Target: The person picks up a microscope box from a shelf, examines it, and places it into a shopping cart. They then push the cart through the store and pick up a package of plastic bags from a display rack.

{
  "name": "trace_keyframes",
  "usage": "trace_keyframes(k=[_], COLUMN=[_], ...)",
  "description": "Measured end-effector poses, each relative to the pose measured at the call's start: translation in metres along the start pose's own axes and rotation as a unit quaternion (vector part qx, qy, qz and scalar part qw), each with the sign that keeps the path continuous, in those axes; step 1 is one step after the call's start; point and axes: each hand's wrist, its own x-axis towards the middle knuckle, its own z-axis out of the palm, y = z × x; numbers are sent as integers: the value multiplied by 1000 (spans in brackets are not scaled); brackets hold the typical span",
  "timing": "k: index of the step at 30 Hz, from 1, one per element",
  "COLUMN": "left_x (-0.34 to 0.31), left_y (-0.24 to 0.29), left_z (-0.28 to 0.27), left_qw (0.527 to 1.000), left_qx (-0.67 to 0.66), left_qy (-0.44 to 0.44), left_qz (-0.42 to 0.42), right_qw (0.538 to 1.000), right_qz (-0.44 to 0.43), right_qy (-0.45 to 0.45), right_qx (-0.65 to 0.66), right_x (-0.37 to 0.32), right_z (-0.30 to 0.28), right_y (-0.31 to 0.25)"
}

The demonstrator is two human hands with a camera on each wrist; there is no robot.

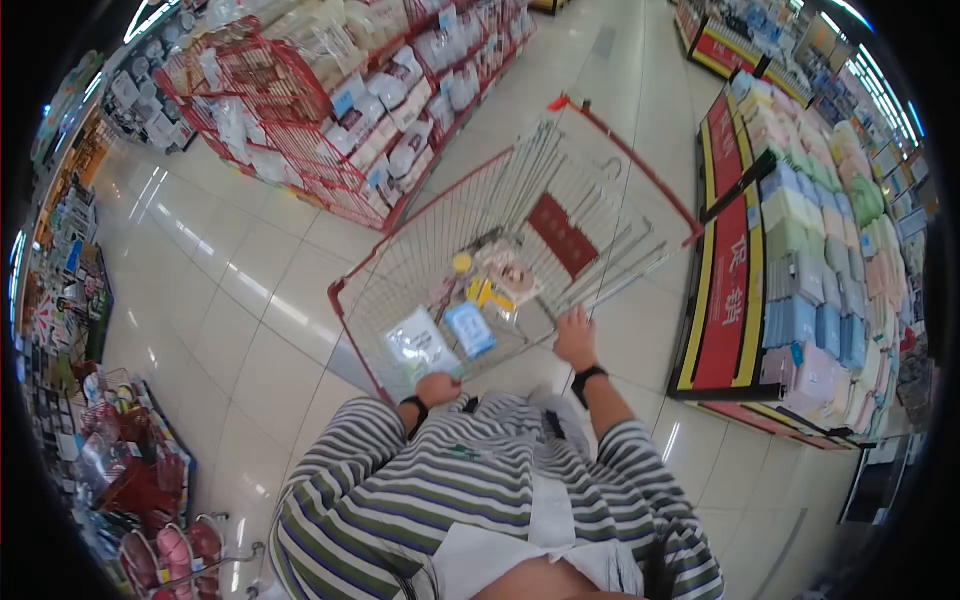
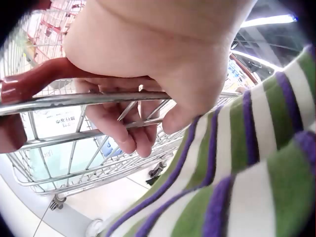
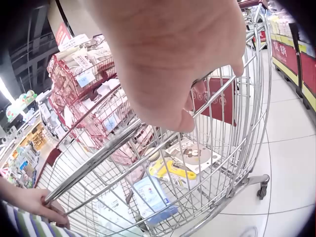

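A wire shopping cart [image 1: 450, 200] with red corners stands right in front of the body. The left hand [image 1: 438, 388] curls its fingers over the cart's metal rim, beside a red corner piece [image 2: 44, 81]. On the rim farther right, the right hand [image 1: 576, 340] has its fingers bent round the wires [image 3: 217, 96]. Inside the cart lie a white-and-green pack [image 1: 420, 345], a blue pack [image 1: 470, 330], a yellow item [image 1: 490, 295] and a package with a brown round picture [image 3: 193, 153]. A red panel [image 1: 562, 236] is fixed to the cart's wires.
Red wire racks of bagged goods [image 1: 400, 110] stand beyond the cart. A stand of folded towels [image 1: 810, 260] with red sign boards is on the right, close to the cart's corner. More racks [image 1: 135, 460] line the lower left. Tiled floor [image 1: 230, 340] lies between them.
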Motion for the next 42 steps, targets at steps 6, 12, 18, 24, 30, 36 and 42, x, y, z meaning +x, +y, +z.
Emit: trace_keyframes(k=[6,12,18,24,30,36,42], left_x=[88,179,277,392,481,573,661], left_y=[55,99,133,154,203,246,296], left_z=[-35,-64,-97,-113,-156,-194,-225], left_qw=[997,998,997,986,991,992,992], left_qx=[-23,-41,-63,-145,-93,-51,-48], left_qy=[-20,-2,19,-29,15,-6,29], left_qz=[-64,-47,-45,-77,-93,-115,-117], right_qw=[999,999,996,987,977,966,956], right_qz=[1,-40,-76,-108,-106,-187,-200], right_qy=[-52,-14,-36,5,67,84,77], right_qx=[3,10,-11,116,174,157,201], right_x=[92,190,296,408,497,594,692], right_z=[-13,-12,-27,-22,-20,-22,-19], right_y=[58,123,181,253,301,370,439])
